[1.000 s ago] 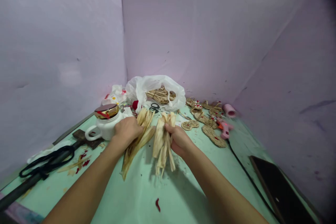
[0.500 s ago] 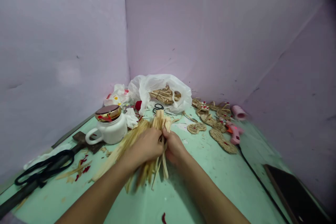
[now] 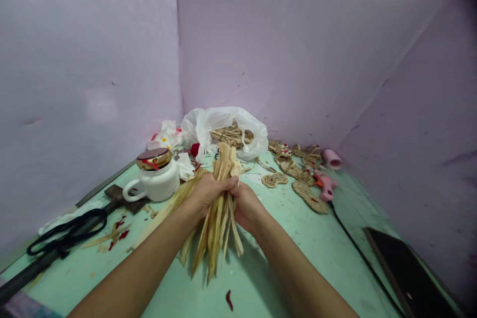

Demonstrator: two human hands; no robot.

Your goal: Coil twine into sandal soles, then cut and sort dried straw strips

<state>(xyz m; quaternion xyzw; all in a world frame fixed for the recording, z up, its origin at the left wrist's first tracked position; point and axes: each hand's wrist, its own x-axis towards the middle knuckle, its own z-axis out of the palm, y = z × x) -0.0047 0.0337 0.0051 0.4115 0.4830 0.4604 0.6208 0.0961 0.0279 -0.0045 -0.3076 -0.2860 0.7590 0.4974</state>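
Between my two hands is a bundle of pale dried plant strips [image 3: 216, 228], upright, its ends fanning out toward me. My left hand [image 3: 210, 191] is wrapped round the bundle from the left, thumb across the front. From the right, my right hand [image 3: 245, 203] grips the same bundle, its fingers partly hidden behind the strips. More loose strips [image 3: 167, 218] lie on the table under and beside my left forearm. Just beyond the bundle, scissors [image 3: 216, 154] show only a bit of their dark handle.
A white mug [image 3: 158, 182] with a gold-lidded jar on top stands left, near a hammer [image 3: 124, 198]. Behind is a white plastic bag [image 3: 238, 118] holding more strips. Woven soles [image 3: 309, 196], a pink glue gun [image 3: 325, 186] with its cord, and a dark tablet-like slab [image 3: 406, 271] lie right.
The bundle has been lifted and turned more upright, covering the scissors more. My left hand has rolled so its thumb now lies over the front of the strips.
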